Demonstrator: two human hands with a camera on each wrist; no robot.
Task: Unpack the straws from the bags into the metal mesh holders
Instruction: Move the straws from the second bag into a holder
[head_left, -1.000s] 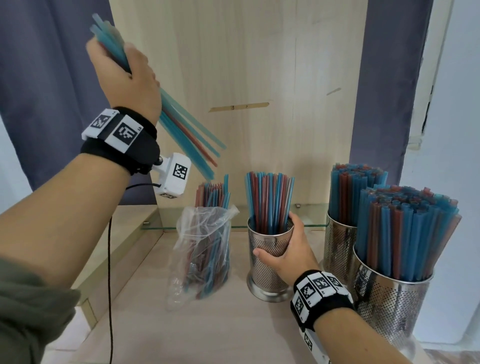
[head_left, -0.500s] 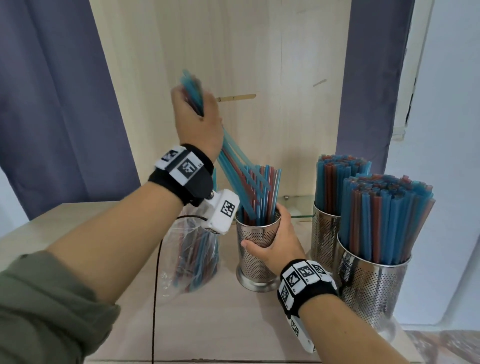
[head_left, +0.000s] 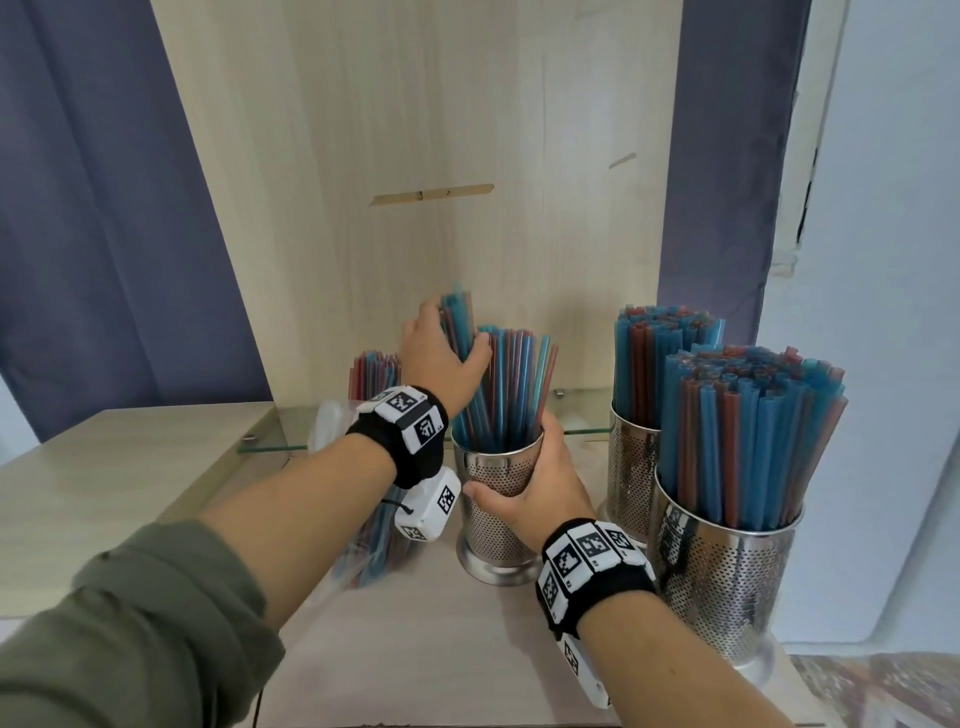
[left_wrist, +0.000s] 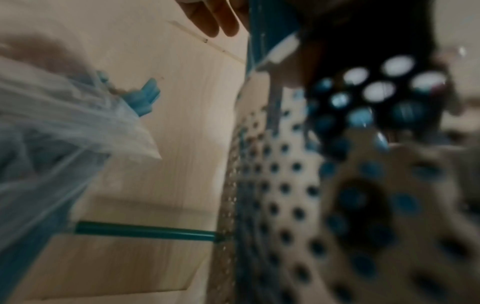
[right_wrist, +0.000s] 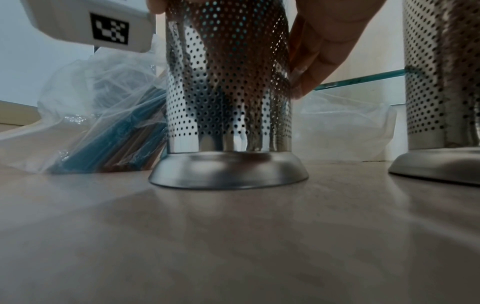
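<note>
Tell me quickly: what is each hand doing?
Left hand: closed, gripping a bunch of straws.
Right hand: closed around the metal mesh holder.

Head view: high, looking forward and down over both forearms. Left wrist view: blurred, pressed close beside middle holder (left_wrist: 272, 185), facing up. Right wrist view: low at table (right_wrist: 233, 246), facing holder's base (right_wrist: 228, 172). All share that holder (head_left: 496, 499).

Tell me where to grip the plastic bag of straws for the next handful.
Grip the straw tops poking out of the plastic bag, coming from above. The bag leans beside the middle holder with its mouth upward; the film is loose, so pinching it would likely slip.
</note>
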